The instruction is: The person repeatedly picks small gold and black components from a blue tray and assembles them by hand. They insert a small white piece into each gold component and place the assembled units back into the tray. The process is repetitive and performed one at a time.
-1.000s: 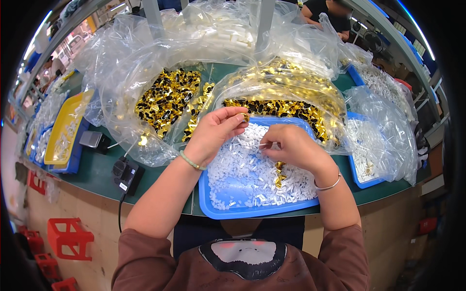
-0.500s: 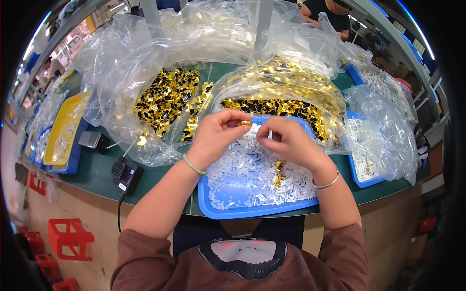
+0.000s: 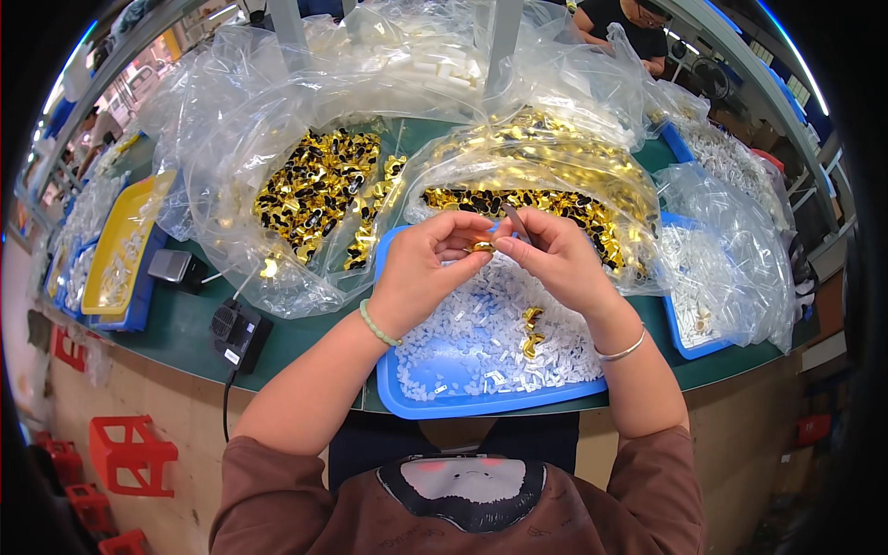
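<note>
Gold-coloured small part [image 3: 481, 247] is sitting pinched between the fingertips of both hands at frame centre, just above the blue tray [image 3: 407, 393]. Left hand [image 3: 427, 273] is curling closed, thumb and forefinger gripping the gold piece from the left side. Right hand [image 3: 555, 259] is closing on the same piece from the right; a thin dark sliver is showing above its fingers, too small to identify.

Tray is holding a heap of small white plastic pieces [image 3: 481, 338], with a few finished-looking gold pieces [image 3: 531, 333] lying on the heap at centre right. Clear bags of gold and black parts [image 3: 314, 190] are lying open in the upper left centre; a second bag of gold parts [image 3: 546, 180] is sitting at upper centre right, just behind the hands.

Judgement on technique:
- keeping both hands low over the tray is sensible, so a dropped piece is landing in the heap and not on the green bench [image 3: 185, 319]
- gripping by fingertips only, not pads, is leaving the joint between the two parts visible
- pressing should be straight along the part's axis; twisting is risking a bent gold shell
- wrists are hovering unsupported; resting them on the tray rim would probably be steadying the pinch

Whether the white insert is already seated inside the gold piece cannot be told
</note>
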The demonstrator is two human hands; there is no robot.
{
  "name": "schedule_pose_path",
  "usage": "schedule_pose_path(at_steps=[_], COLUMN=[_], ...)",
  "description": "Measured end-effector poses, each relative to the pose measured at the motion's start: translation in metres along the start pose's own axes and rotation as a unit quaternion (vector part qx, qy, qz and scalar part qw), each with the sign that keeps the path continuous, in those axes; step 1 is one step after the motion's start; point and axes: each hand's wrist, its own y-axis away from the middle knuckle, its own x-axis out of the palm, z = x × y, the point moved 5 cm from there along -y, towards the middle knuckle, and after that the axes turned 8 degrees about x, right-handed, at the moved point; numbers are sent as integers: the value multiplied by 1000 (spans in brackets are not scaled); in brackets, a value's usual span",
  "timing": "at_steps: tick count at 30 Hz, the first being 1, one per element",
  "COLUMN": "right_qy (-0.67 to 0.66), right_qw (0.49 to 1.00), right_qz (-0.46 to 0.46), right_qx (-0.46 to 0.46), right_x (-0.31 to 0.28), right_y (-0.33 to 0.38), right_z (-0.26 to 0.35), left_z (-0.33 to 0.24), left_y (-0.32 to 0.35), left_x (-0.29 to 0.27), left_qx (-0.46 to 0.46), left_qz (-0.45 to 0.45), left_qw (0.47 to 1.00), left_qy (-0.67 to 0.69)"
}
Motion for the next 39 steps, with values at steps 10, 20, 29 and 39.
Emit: schedule_pose_path(at_steps=[10, 20, 29, 39], right_qy=[118, 111, 87, 105], right_qw=[989, 989, 995, 993], right_qz=[-48, -56, -37, -19], right_qx=[-79, -84, -10, -42], right_x=[1, 0, -2, -1], right_y=[5, 5, 4, 4], right_z=[14, 12, 8, 12], left_z=[1, -3, -9, -2], left_y=[0, -1, 0, 1], left_x=[1, 2, 1, 1], left_qx=[10, 8, 16, 20], left_qz=[12, 41, 37, 31], left_qw=[999, 996, 992, 995], left_qy=[-39, -77, -118, -93])
